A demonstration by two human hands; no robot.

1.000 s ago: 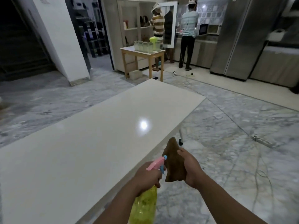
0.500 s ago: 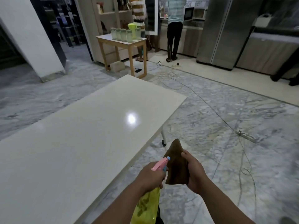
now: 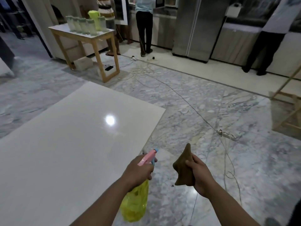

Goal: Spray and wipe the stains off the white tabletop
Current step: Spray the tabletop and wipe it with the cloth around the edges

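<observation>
Your left hand grips the yellow spray bottle at six o'clock — beside the white tabletop. Your right hand, apart at five o'clock, clutches a brown cloth.

At eleven o'clock a wooden side table carries a row of frosted jars and a lime-green pitcher. A white box and a dark phone lie on the marble floor beneath it. A power strip lies at three o'clock, its cable trailing toward twelve. A steel refrigerator stands at one o'clock, with people at the counter beside it.
</observation>
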